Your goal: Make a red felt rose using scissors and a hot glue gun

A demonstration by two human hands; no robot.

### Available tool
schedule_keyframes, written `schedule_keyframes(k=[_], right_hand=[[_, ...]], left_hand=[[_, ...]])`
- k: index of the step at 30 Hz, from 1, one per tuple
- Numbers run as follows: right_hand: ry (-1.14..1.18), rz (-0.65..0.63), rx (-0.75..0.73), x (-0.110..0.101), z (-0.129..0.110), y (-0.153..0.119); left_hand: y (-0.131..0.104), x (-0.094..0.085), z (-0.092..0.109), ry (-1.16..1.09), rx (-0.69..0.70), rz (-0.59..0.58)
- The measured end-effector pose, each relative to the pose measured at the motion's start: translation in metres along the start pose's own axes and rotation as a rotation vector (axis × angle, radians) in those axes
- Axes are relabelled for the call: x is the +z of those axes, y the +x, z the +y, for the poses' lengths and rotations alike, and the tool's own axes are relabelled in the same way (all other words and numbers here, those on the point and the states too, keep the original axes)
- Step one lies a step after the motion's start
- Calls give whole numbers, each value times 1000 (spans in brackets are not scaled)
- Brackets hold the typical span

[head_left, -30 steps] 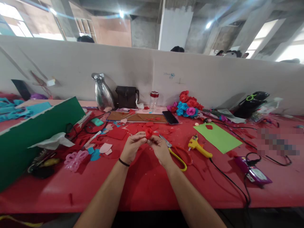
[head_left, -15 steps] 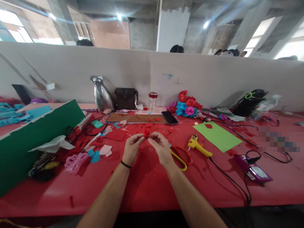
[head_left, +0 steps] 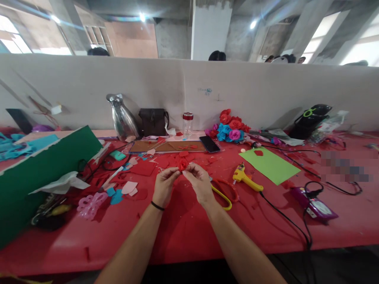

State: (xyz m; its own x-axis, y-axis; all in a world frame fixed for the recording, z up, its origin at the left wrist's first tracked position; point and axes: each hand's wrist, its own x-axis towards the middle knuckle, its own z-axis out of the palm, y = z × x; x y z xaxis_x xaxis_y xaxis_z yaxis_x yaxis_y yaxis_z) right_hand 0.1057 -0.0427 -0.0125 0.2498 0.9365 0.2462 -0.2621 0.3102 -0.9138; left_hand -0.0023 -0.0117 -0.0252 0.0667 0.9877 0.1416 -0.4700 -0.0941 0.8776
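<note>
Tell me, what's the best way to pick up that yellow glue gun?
Probably by the handle of the glue gun, with the right hand coming down from above on its right side. The gun lies flat, its slim handle stretching right to the black cord, while the nozzle sits at the left end, safest left untouched in case it's hot.

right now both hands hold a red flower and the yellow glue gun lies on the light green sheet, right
No, the head view shows the glue gun on the red tabletop, beside the light green sheet. The left hand and right hand do hold the red flower.
</note>
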Motion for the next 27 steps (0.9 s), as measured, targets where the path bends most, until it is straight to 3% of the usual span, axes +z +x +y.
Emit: schedule_keyframes(k=[10, 27], right_hand=[[-9, 18, 16, 0, -3, -1], [14, -12, 80, 0, -5, 1]], left_hand=[[-2, 1, -5, -103, -53, -39], [-3, 0, -6, -67, -85, -65]])
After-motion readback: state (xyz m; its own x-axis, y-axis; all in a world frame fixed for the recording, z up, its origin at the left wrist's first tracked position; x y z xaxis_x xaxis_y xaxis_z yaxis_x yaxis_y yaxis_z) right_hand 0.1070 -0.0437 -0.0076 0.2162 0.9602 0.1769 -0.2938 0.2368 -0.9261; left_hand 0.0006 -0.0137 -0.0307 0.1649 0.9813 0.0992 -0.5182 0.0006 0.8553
